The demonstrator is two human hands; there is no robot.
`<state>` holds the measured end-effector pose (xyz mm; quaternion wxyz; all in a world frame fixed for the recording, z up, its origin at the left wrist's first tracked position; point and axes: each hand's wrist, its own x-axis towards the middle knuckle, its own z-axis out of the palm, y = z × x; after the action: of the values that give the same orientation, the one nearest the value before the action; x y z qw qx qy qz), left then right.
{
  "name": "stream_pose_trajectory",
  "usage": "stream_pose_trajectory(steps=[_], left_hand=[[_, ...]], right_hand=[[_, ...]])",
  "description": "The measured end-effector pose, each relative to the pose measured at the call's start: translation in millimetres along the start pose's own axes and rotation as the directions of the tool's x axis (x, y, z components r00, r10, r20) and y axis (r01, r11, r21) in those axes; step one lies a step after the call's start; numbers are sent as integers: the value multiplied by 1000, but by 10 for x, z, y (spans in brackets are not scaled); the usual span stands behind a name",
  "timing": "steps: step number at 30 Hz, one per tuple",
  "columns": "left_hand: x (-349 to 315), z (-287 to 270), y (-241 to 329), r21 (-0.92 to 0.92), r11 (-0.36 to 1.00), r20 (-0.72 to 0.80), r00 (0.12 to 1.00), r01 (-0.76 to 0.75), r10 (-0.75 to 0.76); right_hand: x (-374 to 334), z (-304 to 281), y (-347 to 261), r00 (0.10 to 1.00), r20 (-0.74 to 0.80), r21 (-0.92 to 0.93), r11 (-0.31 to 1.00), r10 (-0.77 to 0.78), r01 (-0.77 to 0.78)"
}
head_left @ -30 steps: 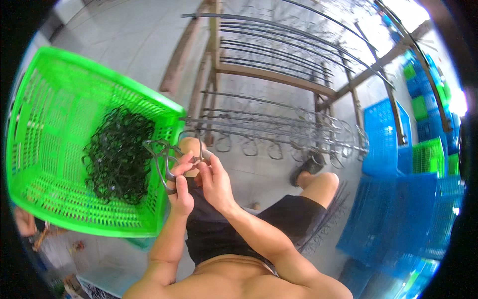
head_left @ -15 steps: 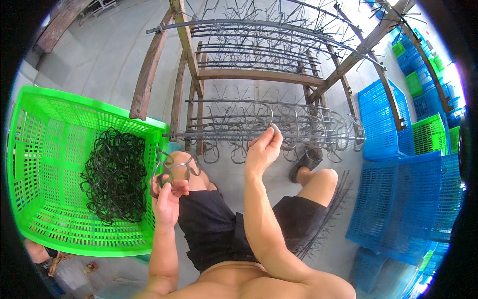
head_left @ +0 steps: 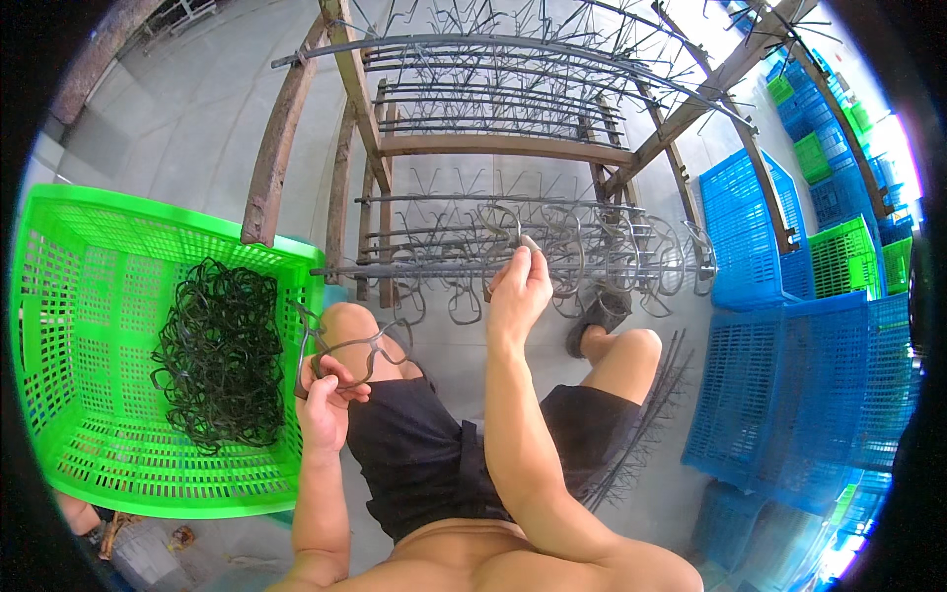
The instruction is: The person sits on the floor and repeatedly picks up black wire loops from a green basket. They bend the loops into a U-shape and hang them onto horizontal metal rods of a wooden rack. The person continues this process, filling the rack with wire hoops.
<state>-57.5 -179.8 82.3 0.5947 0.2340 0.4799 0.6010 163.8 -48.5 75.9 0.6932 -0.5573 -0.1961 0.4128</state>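
My left hand (head_left: 327, 393) is closed around a few thin, dark looped frames (head_left: 373, 345), shaped somewhat like eyeglass fronts, beside the green basket. In front of me, my right hand (head_left: 521, 283) is raised to a rack rod, thumb and fingers pinched at the lower edge of a looped frame (head_left: 501, 219). Whether that frame is hooked on the rod I cannot tell. More such frames (head_left: 667, 259) hang along the rods to the right of this hand. A tangled heap of black looped frames (head_left: 222, 355) lies in the green basket (head_left: 158, 498).
A wooden rack (head_left: 513, 149) carries several rows of metal rods with thin upright hooks (head_left: 473, 113). Blue crates (head_left: 779, 395) are stacked at the right, with green crates (head_left: 841, 257) among them. A bundle of hooked rods (head_left: 646, 424) lies beside my right leg.
The whole view has shifted slightly. The frames in my left hand have spread out to the right. My right hand stays at the rod, still pinching.
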Motion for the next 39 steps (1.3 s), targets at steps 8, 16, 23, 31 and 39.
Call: stream_pose_trajectory(steps=[8, 16, 23, 31, 39], left_hand=[[-12, 70, 25, -83, 996, 8, 1000, -26, 26], [23, -67, -74, -43, 999, 19, 1000, 22, -21], [-25, -76, -72, -100, 995, -6, 1000, -27, 26], [-61, 51, -24, -176, 983, 37, 998, -45, 53], [-12, 20, -29, -188, 981, 113, 991, -46, 68]], right_hand=[[-60, -2, 67, 994, 88, 102, 992, 60, -69], [-128, 94, 196, 985, 152, -154, 983, -81, 104], [-96, 55, 112, 986, 140, -286, 950, -90, 128], [-141, 126, 129, 985, 133, -273, 952, -107, 141], [-43, 9, 118, 986, 139, -89, 993, 87, -75]])
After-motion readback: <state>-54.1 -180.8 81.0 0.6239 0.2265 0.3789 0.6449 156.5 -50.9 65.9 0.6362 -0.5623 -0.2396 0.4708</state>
